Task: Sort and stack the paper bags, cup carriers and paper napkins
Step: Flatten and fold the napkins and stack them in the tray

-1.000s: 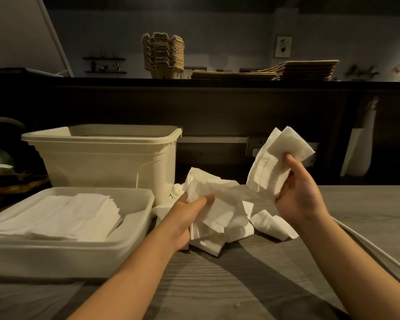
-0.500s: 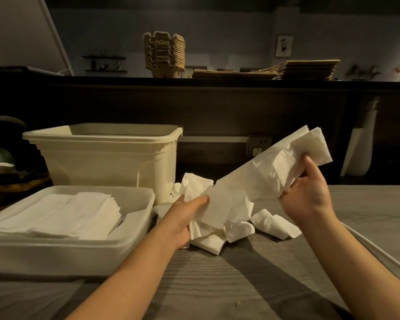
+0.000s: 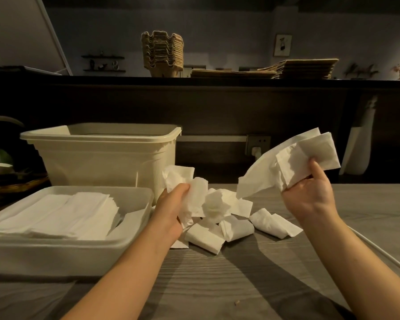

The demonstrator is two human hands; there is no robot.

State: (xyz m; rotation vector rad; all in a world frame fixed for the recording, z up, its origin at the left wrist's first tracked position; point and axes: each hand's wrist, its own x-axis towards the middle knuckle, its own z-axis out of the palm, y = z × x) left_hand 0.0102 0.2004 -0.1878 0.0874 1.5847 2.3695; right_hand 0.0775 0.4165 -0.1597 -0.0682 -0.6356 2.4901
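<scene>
Table (image 3: pixel 217 285) | napkin pile (image 3: pixel 219 218) by tray (image 3: pixel 56 255) rim | left hand (image 3: pixel 171 204) grips crumpled napkin (image 3: pixel 198 192) | right hand (image 3: pixel 310 197) pinches raised napkins (image 3: pixel 298 162)

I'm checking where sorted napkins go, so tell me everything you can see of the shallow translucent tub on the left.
The shallow translucent white plastic tub is rectangular, with rounded corners and a rolled rim. It sits flat on the grey wood-grain table, in front of the taller cream plastic bin. Inside lie stacked flat white paper napkins, mostly toward its left.
</scene>
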